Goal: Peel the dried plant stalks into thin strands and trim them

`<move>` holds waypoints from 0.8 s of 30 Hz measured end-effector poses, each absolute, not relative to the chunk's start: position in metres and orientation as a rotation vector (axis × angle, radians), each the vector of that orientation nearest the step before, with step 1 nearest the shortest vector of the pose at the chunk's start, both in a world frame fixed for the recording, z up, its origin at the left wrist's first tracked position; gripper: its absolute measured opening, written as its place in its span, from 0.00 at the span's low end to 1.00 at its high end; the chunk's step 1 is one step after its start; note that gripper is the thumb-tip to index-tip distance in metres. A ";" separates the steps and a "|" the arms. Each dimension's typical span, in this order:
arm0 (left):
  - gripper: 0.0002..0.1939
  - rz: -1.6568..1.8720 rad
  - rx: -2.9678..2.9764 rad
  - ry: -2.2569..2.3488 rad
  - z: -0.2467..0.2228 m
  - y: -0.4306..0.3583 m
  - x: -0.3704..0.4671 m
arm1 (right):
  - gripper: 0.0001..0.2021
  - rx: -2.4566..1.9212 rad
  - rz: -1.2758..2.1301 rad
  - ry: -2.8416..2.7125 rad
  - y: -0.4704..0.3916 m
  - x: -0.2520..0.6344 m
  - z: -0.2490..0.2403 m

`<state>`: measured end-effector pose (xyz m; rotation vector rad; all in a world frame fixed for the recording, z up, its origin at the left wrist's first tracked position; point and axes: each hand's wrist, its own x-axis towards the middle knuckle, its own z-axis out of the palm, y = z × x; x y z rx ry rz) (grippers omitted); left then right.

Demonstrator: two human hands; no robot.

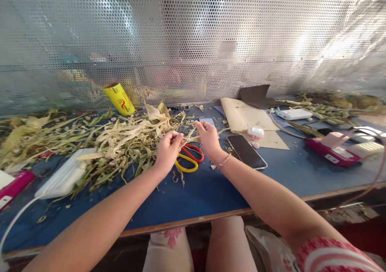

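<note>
My left hand [169,149] pinches a thin strand of dried plant [189,138] at the right edge of a heap of dried leaves and stems [129,143]. The strand stretches across to my right hand [208,137], whose thumb and forefinger are closed on its other side. Scissors with red and yellow handles [187,167] lie on the blue table [187,199] just below and between the hands; their blades are hidden under plant scraps and my left hand. A black phone [246,151] lies right of my right wrist.
A yellow tube [119,98] leans at the back before a perforated metal screen [193,43]. White device [64,175] and magenta power strip [15,187] lie left; brown paper [247,115], small clear container [255,132], white power bank [294,114], another magenta strip [333,153] and cables lie right.
</note>
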<state>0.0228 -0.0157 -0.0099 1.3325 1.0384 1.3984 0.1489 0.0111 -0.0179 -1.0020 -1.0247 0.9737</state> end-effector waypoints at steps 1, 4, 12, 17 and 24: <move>0.14 1.430 1.279 1.032 -0.011 -0.013 0.022 | 0.16 -0.984 0.990 -1.033 0.010 0.148 -0.017; 0.15 1.506 1.141 1.003 -0.013 -0.006 0.021 | 0.16 -0.920 1.052 -1.048 0.005 0.143 -0.016; 0.14 1.515 1.074 1.011 -0.013 0.005 0.016 | 0.14 -0.892 1.090 -1.049 0.001 0.138 -0.014; 0.14 1.416 1.292 1.042 -0.017 0.011 0.006 | 0.14 -0.904 1.038 -1.045 0.003 0.145 -0.012; 0.19 1.280 1.245 0.836 -0.015 0.000 0.014 | 0.17 -0.867 1.117 -0.995 0.008 0.149 -0.017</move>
